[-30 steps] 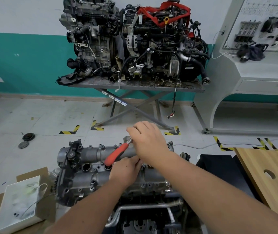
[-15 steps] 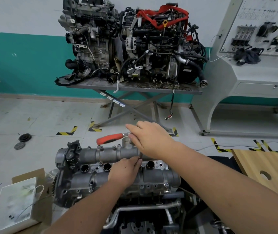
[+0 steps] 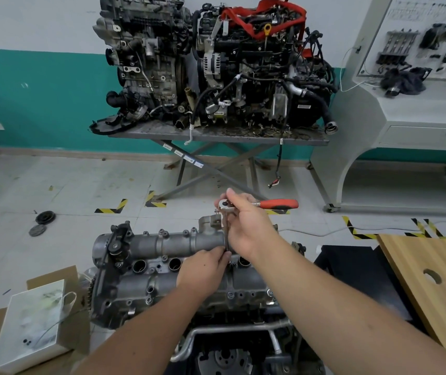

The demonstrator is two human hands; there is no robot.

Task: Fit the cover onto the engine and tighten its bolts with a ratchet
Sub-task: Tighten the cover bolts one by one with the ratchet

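— Where does the work sit from the person's hands?

— Straight ahead and just below them. The cover (image 3: 178, 269) lies on the engine (image 3: 243, 345), its long axis running left to right across the view. The left hand (image 3: 203, 272) is the nearer one: it rests on the cover, its fingers pinching the foot of the ratchet's upright extension bar (image 3: 226, 234), presumably over a bolt hidden beneath.

— And the right hand?

— The right hand (image 3: 246, 226) is farther and higher, curled round the top of the bar at the head of the ratchet (image 3: 265, 204). The red handle points right, roughly level.

— Any change from a second ago?

— Yes. The handle then pointed down-left over the cover; half a second ago it pointed left; now it has swung to the right. The left hand has stayed put.

— Beyond that?

— Two other engines on a metal table (image 3: 216, 136) against the wall.
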